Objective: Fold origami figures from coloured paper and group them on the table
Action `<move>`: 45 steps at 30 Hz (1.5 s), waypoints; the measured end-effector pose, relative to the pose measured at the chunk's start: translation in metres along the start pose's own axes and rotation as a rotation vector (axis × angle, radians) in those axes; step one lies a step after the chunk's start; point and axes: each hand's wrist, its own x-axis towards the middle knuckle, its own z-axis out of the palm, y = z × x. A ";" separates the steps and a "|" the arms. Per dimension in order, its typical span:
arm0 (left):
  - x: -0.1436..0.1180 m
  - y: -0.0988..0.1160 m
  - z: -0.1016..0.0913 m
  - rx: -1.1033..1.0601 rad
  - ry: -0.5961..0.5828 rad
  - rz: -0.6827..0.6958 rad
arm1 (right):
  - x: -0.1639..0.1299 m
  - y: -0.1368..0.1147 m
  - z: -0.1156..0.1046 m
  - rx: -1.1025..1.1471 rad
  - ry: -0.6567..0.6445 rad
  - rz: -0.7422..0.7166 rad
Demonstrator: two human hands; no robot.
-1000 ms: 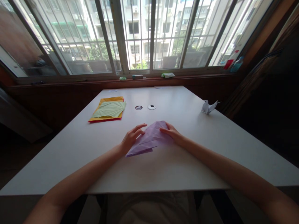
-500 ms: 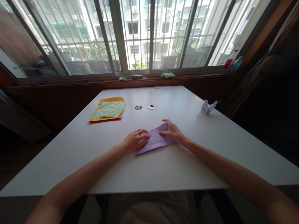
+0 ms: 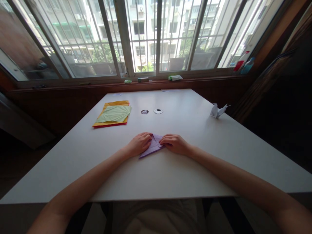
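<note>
A purple sheet of paper (image 3: pixel 154 149) lies on the white table in front of me, its right part folded over toward the left. My left hand (image 3: pixel 141 143) has its fingers closed on the paper's left side and upper edge. On the right, my right hand (image 3: pixel 174 143) pinches the folded-over flap, its fingertips near the middle of the paper. Both hands cover parts of the sheet, so its full outline is hidden.
A pale green sheet (image 3: pixel 114 113) rests on yellow and red paper (image 3: pixel 97 124) at the left. A folded white paper figure (image 3: pixel 217 111) stands near the right edge of the white table (image 3: pixel 195 182). Two round fittings, one a black-and-white cap (image 3: pixel 158 111), sit beyond my hands.
My right hand has moved left, carrying the paper's right side over toward the middle. The purple sheet now looks narrower. My left hand has shifted slightly and its fingers are closer together.
</note>
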 end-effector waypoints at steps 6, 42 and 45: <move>0.000 0.002 -0.001 0.006 -0.004 -0.025 | 0.000 -0.005 -0.004 -0.003 -0.043 -0.030; -0.005 -0.009 -0.022 0.092 -0.083 -0.165 | 0.002 0.002 0.000 -0.271 -0.008 0.258; -0.007 -0.011 -0.021 0.083 -0.110 -0.164 | 0.002 0.001 -0.002 -0.272 -0.019 0.243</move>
